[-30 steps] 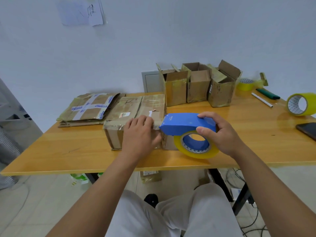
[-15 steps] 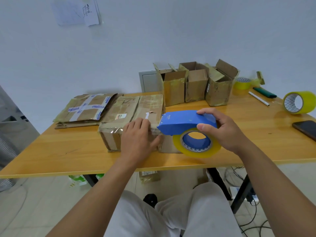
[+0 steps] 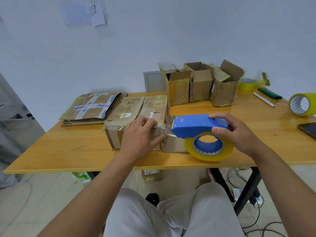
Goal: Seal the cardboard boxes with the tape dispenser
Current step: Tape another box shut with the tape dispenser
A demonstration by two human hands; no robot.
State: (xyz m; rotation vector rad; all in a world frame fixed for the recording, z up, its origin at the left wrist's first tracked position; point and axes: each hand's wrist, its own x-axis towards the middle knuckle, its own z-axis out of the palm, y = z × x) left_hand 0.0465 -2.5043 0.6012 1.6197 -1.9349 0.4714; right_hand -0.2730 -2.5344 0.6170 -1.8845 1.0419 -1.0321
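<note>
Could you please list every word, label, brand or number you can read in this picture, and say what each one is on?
"佳" or a similar handwritten character, uncertain: on the paper sheet taped to the wall.
Small raised brand mark on the blue tape dispenser: too small to read.
Blue print on the white tape across the flattened box: blurred.
Sticker on the closed box: unreadable.
Black mark on the right open box: unreadable.
</note>
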